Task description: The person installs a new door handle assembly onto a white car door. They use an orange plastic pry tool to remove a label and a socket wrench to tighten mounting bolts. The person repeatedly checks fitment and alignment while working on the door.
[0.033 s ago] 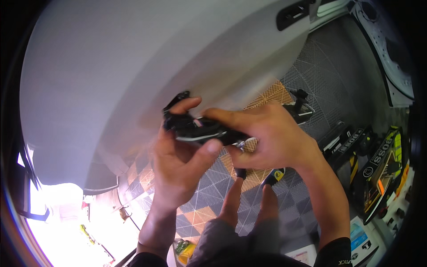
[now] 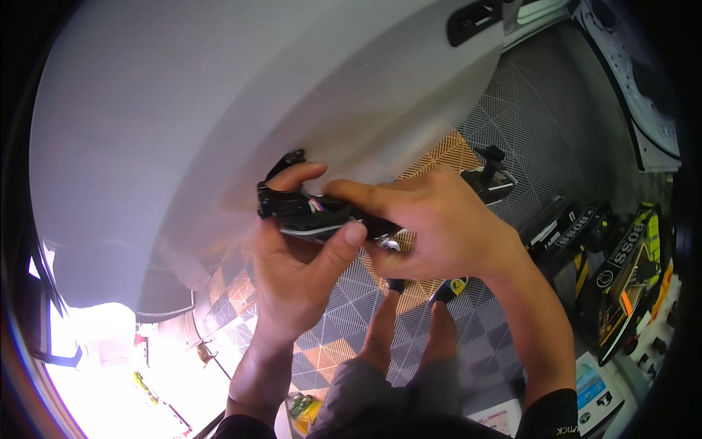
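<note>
Left hand [image 2: 291,285] and right hand [image 2: 452,228] curl round black part [image 2: 334,214] (wired, apparently).

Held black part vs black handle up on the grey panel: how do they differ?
The black part is gripped in the left hand and right hand; the black handle is on the grey panel. The black part shows thin coloured strands, apparently wires; the black handle shows none. Both are mostly black.

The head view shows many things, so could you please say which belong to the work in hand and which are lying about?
Work in hand:
- black part, held by left hand and right hand
- its coloured wires
- probably the grey panel

Apparently lying about:
- black-and-yellow item, right
- white-and-blue box
- yellow object, lower left
</note>
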The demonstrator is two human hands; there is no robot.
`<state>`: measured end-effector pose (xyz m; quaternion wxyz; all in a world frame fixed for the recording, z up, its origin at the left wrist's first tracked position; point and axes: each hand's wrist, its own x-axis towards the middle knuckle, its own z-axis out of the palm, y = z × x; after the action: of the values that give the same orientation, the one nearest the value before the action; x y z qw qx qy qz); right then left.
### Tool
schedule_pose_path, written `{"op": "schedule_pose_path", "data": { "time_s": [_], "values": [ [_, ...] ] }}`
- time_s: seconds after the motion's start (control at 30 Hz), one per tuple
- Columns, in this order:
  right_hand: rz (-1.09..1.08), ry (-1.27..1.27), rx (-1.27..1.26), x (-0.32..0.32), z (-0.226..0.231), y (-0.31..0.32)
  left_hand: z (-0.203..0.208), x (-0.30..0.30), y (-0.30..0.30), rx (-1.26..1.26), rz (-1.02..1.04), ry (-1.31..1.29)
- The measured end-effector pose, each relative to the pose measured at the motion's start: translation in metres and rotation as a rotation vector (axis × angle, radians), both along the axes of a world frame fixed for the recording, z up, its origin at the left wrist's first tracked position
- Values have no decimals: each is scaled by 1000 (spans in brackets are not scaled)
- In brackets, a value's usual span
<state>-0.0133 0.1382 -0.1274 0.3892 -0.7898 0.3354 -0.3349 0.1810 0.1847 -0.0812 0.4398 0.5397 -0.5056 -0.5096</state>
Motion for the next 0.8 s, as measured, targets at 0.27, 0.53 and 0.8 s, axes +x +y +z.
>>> {"op": "schedule_pose_path", "data": {
  "time_s": [0.27, 0.53, 0.8],
  "values": [
    [-610, -169, -179, -47, 26, 47, -23, 1, -16, -71, -104, 405],
    [-782, -692, 198, -42, 2, 110, -29, -5, -12, -115, -44, 289],
    [-591, -735, 334, -2, -1, 104, -30, -5, -14, -131, -47, 260]
  ]
}}
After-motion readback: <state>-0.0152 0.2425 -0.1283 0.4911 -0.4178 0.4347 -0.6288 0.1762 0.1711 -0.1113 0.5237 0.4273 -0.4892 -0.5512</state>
